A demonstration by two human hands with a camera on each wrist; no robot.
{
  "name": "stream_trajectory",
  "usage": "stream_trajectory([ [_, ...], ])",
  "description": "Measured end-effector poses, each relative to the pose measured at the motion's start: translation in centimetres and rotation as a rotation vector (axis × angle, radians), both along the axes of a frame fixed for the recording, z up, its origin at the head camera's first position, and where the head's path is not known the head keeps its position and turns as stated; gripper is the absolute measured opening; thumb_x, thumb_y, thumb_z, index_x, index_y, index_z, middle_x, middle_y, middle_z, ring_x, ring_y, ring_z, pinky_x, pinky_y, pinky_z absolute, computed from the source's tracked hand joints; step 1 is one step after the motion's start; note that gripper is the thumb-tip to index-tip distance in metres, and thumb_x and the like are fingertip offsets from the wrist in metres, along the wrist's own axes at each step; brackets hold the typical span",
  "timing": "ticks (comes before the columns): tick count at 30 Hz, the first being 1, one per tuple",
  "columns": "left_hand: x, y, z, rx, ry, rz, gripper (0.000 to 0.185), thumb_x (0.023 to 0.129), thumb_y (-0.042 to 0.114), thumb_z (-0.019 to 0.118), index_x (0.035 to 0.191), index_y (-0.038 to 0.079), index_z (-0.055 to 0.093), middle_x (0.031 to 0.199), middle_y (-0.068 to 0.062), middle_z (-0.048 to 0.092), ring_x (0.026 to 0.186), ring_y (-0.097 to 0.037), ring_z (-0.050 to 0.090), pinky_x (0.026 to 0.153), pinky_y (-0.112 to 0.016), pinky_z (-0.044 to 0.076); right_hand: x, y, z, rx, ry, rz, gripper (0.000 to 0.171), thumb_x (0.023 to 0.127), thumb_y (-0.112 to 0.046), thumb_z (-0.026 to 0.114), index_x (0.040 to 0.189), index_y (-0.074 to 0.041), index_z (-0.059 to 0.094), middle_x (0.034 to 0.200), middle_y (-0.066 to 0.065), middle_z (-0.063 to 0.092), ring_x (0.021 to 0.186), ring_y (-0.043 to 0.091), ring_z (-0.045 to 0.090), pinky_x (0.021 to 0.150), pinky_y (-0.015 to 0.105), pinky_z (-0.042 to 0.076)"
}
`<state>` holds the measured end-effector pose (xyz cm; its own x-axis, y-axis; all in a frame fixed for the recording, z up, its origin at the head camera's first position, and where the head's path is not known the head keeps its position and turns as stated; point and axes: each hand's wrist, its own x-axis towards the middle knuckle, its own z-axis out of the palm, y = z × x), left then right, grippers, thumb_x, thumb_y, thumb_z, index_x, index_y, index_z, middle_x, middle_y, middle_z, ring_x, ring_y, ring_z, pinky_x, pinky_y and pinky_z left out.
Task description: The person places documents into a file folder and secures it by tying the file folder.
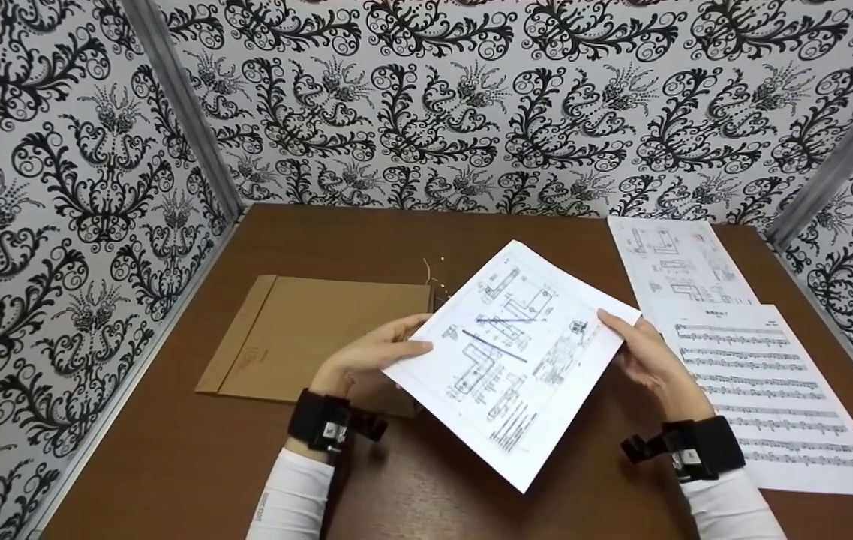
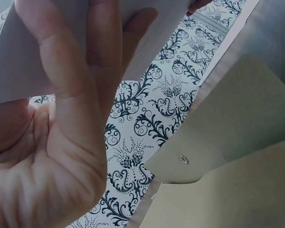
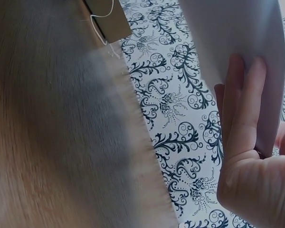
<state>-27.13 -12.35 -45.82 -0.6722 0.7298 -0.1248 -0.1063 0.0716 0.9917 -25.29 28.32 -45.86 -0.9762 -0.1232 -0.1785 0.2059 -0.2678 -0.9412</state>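
A white sheet of technical drawings with blue pen strokes is held tilted above the table, its front facing up in the head view. My left hand pinches its left corner, thumb on top and fingers beneath. At the right corner my right hand grips the paper the same way, thumb over the face. From below, the left wrist view shows the left hand's fingers against the sheet's underside. The right hand's fingers support the back in the right wrist view. A brown cardboard folder lies partly behind the left hand.
On the right of the brown table lie a sheet of music and another drawing sheet, partly overlapped. White string hangs at the folder's edge. Patterned walls enclose the back and sides.
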Motion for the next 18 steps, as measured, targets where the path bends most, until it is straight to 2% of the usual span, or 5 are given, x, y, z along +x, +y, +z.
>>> stream_trajectory([
  [6, -0.1, 0.3, -0.2, 0.014, -0.011, 0.017, 0.062, 0.105, 0.012, 0.052, 0.16, 0.001, 0.026, 0.104, 0.006, 0.075, 0.081, -0.008, 0.075, 0.071, -0.023, 0.061, 0.2, 0.3, 0.0, -0.014, 0.019, -0.021, 0.033, 0.109, -0.014, 0.045, 0.098, -0.023, 0.074, 0.085, -0.002, 0.08, 0.074, 0.009, 0.078, 0.064, 0.021, 0.061],
  [10, -0.1, 0.4, -0.4, 0.017, -0.001, 0.058, 0.059, 0.105, 0.012, 0.051, 0.158, -0.002, 0.03, 0.104, 0.007, 0.075, 0.083, -0.008, 0.075, 0.073, -0.022, 0.06, 0.2, 0.7, 0.1, -0.014, 0.037, -0.034, 0.032, 0.109, -0.015, 0.045, 0.101, -0.025, 0.074, 0.087, -0.004, 0.08, 0.076, 0.008, 0.078, 0.064, 0.02, 0.061],
  [13, -0.2, 0.6, -0.6, 0.034, -0.002, 0.102, 0.055, 0.105, 0.013, 0.051, 0.155, -0.004, 0.035, 0.1, 0.007, 0.076, 0.081, -0.007, 0.074, 0.072, -0.021, 0.06, 0.3, 1.0, 0.3, 0.002, 0.039, -0.072, 0.03, 0.108, -0.016, 0.047, 0.101, -0.026, 0.074, 0.086, -0.004, 0.08, 0.073, 0.007, 0.077, 0.057, 0.016, 0.057],
  [18, -0.1, 1.3, -0.9, 0.08, -0.049, 0.18, 0.05, 0.105, 0.013, 0.051, 0.151, -0.005, 0.042, 0.091, 0.006, 0.077, 0.074, -0.007, 0.074, 0.064, -0.022, 0.06, 0.4, 1.5, 0.7, 0.008, 0.022, -0.113, 0.028, 0.108, -0.02, 0.049, 0.099, -0.027, 0.075, 0.083, -0.004, 0.08, 0.065, 0.006, 0.076, 0.04, 0.012, 0.043],
])
